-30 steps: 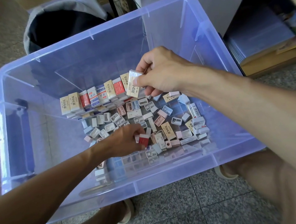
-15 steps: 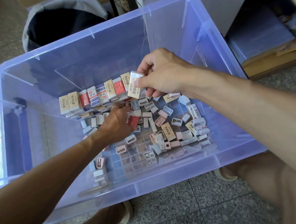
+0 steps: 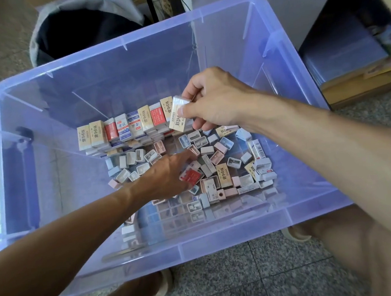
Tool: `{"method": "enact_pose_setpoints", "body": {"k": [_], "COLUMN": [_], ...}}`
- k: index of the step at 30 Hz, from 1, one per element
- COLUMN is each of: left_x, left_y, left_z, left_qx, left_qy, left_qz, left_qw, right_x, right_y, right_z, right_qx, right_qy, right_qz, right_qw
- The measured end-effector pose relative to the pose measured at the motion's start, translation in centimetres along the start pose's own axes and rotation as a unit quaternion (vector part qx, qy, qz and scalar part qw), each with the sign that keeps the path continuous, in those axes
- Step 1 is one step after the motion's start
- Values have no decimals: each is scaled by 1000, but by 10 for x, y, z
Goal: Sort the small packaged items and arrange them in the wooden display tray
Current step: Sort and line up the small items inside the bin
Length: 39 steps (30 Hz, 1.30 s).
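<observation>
Small packaged items (image 3: 217, 162), erasers and little sharpeners, lie scattered on the bottom of a translucent purple bin (image 3: 133, 58) standing on the tiled floor (image 3: 249, 274). A row of erasers (image 3: 125, 128) stands upright along the far side of the pile. The right hand (image 3: 214, 100) pinches a cream eraser (image 3: 178, 116) just above that row's end. The left hand (image 3: 168, 174) reaches into the pile, fingers curled around a red packet (image 3: 191, 175). A dark trash bin (image 3: 83, 32) stands behind.
</observation>
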<state>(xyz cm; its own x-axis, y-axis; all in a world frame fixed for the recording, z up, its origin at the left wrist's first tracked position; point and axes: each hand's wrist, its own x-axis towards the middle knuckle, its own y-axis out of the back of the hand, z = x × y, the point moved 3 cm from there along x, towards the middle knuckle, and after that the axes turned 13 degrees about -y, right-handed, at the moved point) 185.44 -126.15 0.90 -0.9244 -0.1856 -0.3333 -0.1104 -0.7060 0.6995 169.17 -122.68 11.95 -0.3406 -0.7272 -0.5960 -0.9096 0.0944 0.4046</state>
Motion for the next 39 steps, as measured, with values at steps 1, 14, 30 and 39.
{"method": "enact_pose_setpoints", "body": {"k": [1,14,30,39], "left_x": [0,-11,-131,-124], "left_y": [0,12,65,77], "left_z": [-1,-4,-3,0], "left_qx": [0,-110,-433,-458], "left_qy": [9,77,326,324], "left_qz": [6,-32,308,347], "left_qw": [1000,990,781,752], "right_x": [0,12,76,83], "right_y": [0,-16,-128,-145], "right_z": [0,-3,-56,-58], "right_qx": [0,29,-52,-143], "right_qy": [0,-27,-2,48], "right_qz": [0,-19,18,118], "right_qw": [1000,999,999,982]}}
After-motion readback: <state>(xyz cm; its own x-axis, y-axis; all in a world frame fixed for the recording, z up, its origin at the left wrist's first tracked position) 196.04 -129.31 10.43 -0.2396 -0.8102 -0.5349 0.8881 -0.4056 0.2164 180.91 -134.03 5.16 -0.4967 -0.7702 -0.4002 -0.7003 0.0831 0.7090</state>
